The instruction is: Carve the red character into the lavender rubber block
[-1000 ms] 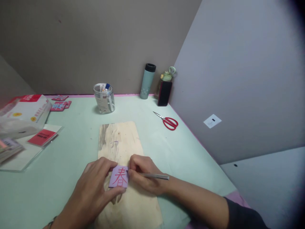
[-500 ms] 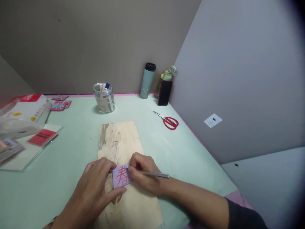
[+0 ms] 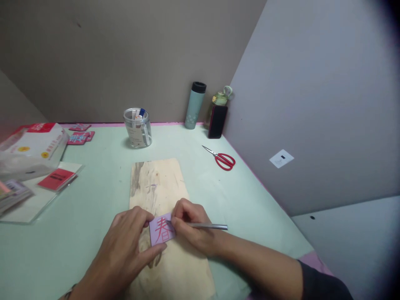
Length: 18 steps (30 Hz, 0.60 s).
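Observation:
A square purple block (image 3: 157, 234) with a red character drawn on it lies on a wooden board (image 3: 162, 175). My left hand (image 3: 126, 239) holds the block from the left, with a finger at its top corner and the thumb along its lower edge. In my right hand (image 3: 193, 229) is a slim silver craft knife (image 3: 212, 226), pinched near the front like a pen. Its tip touches or hovers just over the upper right of the character; I cannot tell which. The fingers of my right hand cover the block's right edge.
Red-handled scissors (image 3: 224, 161) lie at right. Behind stand a clear jar (image 3: 137, 135) of pens, a teal tumbler (image 3: 194, 106), a green bottle (image 3: 220, 98) and a phone (image 3: 218, 121). At left are a white bag (image 3: 46, 146), pink blocks (image 3: 78, 138) and a red packet (image 3: 56, 179).
The purple block has turned counterclockwise and shifted a little right between my hands. The knife and my right hand have moved slightly up and right. My left hand keeps its place.

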{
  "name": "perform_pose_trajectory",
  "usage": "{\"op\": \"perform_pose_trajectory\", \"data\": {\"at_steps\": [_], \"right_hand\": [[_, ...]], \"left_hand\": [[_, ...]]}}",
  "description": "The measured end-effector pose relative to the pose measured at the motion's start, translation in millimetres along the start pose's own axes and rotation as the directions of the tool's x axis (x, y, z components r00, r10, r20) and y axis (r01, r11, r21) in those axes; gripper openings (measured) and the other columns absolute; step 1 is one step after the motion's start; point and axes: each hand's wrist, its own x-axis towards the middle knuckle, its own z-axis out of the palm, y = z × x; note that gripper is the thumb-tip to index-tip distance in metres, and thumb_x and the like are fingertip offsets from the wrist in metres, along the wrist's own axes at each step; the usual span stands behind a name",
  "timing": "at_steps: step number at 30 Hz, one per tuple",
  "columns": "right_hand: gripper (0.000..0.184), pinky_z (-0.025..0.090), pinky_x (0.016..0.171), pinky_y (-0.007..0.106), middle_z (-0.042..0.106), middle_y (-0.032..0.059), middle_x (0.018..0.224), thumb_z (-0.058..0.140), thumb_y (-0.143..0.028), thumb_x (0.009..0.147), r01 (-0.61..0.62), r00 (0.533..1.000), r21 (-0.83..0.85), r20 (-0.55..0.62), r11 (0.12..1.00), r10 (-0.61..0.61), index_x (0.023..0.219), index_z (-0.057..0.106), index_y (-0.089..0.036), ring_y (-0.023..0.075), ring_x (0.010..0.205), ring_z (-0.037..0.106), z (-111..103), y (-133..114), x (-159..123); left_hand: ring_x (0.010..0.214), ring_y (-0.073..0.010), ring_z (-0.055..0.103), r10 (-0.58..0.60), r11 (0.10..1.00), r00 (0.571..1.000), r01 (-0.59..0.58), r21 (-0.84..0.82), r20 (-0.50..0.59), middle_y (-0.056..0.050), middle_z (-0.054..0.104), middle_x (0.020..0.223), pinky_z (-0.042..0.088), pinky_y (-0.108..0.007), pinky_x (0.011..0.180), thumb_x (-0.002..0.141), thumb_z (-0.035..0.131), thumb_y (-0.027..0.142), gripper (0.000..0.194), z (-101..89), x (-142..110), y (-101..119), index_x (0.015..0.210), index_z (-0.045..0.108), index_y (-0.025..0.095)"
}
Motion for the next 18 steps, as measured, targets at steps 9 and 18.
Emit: {"op": "perform_pose_trajectory", "data": {"at_steps": [9, 18], "right_hand": [[0.019, 0.034, 0.057, 0.025, 0.051, -0.003, 0.068, 0.054, -0.023, 0.089, 0.106, 0.994, -0.099, -0.005, 0.989, -0.107, 0.073, 0.043, -0.022, 0.0116, 0.059, 0.045, 3.3, 3.1, 0.8], [0.018, 0.034, 0.056, 0.024, 0.049, -0.003, 0.071, 0.049, -0.018, 0.094, 0.289, 0.955, -0.254, 0.005, 0.923, -0.297, 0.078, 0.041, -0.023, 0.0111, 0.058, 0.043, 5.8, 1.7, -2.7]], "left_hand": [[0.091, -0.0273, 0.057, 0.023, 1.0, 1.0, -0.023, -0.02, -0.02, -0.001, 0.061, 0.093, 0.041, -0.04, 0.083, 0.082, 0.082, 0.046, 0.038, 1.8, -0.9, -0.6, 0.103, 0.056, 0.026], [0.086, -0.0261, 0.057, 0.053, 0.999, 0.999, -0.053, -0.001, -0.014, 0.0, 0.06, 0.09, 0.04, -0.039, 0.079, 0.083, 0.08, 0.048, 0.037, 1.0, 0.2, -3.7, 0.101, 0.055, 0.026]]}}
